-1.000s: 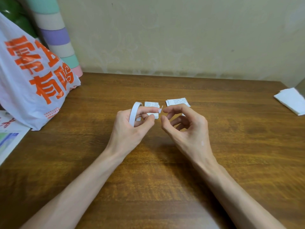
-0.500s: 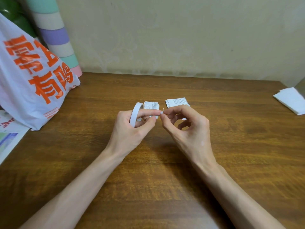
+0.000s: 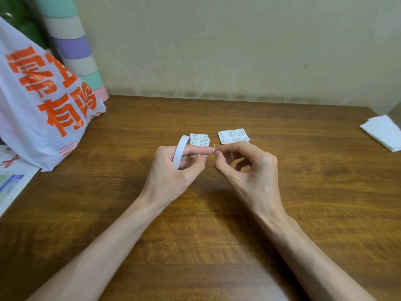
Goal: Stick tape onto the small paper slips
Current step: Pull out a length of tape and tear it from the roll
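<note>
Two small stacks of printed paper slips lie on the wooden table, one (image 3: 200, 139) partly behind my left fingers, the other (image 3: 234, 136) to its right. My left hand (image 3: 176, 168) holds a thin white roll of tape (image 3: 180, 151), the ring hanging around the index finger with the thumb beneath. My right hand (image 3: 246, 168) is close beside it, thumb and index finger pinching the small free end of the tape (image 3: 214, 147) at the left fingertip. Both hands hover just in front of the slips.
A white plastic bag with orange lettering (image 3: 41, 105) stands at the left, with a pastel striped roll (image 3: 76, 51) behind it. Printed papers (image 3: 10, 179) lie at the left edge. A folded white tissue (image 3: 383, 132) lies at the far right.
My right hand has closed in on the left fingertip and taken the tape's loose end between thumb and index finger. The left hand and roll have hardly moved.
</note>
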Available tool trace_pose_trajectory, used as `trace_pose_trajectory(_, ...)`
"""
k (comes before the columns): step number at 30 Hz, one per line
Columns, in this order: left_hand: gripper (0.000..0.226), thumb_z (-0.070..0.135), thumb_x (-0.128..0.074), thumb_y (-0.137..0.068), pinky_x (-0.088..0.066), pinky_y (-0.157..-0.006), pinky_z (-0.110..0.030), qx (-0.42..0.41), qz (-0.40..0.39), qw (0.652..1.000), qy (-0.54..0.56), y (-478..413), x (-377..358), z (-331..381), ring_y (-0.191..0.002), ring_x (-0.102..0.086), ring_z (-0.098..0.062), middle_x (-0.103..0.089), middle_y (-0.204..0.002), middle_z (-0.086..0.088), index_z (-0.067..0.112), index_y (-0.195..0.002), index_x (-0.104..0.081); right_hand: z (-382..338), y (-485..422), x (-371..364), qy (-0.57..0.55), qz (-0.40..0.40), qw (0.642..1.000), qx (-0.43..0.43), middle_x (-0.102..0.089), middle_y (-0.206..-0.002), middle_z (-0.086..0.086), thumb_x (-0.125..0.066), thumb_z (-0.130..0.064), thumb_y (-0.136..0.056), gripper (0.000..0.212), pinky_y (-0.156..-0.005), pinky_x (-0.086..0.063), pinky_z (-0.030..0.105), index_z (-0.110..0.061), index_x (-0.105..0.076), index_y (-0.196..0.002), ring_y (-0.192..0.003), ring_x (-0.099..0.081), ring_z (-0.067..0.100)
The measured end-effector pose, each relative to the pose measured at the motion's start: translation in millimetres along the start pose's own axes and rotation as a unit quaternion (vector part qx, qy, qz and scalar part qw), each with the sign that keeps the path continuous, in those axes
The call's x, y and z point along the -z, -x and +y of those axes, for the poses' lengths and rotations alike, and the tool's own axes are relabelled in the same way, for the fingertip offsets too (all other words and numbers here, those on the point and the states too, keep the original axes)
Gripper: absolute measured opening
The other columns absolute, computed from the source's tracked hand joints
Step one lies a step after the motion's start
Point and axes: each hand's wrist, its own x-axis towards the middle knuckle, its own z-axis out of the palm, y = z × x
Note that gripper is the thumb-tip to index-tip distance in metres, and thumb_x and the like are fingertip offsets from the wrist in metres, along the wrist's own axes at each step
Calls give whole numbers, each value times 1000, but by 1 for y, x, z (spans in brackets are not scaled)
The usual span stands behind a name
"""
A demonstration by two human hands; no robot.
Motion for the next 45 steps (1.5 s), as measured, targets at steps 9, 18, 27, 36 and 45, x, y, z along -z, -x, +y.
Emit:
trace_pose_trajectory(9,22,0,-68,-96,-27,-46,-13,-6,-6,1000,-9,0,-1,0,-37,-33,-2,-51,-43,19,15,-104,-83,1,0,0,16,5,1000,2,-72,-75,-17,-81,-10,-84,12,-63,-49,16,-22,-82,-88,-68,-67,9)
trace_pose_trajectory(18,23,0,-68,-95,-26,-46,-12,-5,-3,1000,-5,0,-1,0,-37,-31,-3,-50,-42,17,16,-104,-83,4,0,1,19,-12,1000,12,-76,-85,-14,-81,-12,-86,12,-63,-51,19,-21,-82,-94,-69,-68,11)
trace_pose_trajectory(27,26,-2,-68,-95,-25,-46,-12,-9,-6,1000,-7,1,-2,2,-37,-28,-3,-43,-43,17,17,-105,-83,3,0,0,38,3,999,21,-74,-80,-13,-79,-12,-85,8,-63,-55,29,-20,-79,-88,-67,-68,11)
trace_pose_trajectory(36,27,2,-69,-96,-29,-49,-19,-9,-9,1000,7,-1,-1,2,-45,-32,-9,-49,-52,0,24,-100,-83,-5,-2,-1,-36,-4,998,-42,-71,-74,-10,-77,-4,-82,15,-65,-48,16,-18,-71,-79,-64,-63,8)
trace_pose_trajectory(45,27,3,-67,-97,-30,-51,-23,17,2,999,48,-3,0,2,-53,-36,-11,-49,-64,6,24,-98,-84,-5,-3,0,-62,4,995,-75,-67,-74,-12,-72,-9,-86,14,-65,-50,19,-20,-66,-79,-64,-61,5)
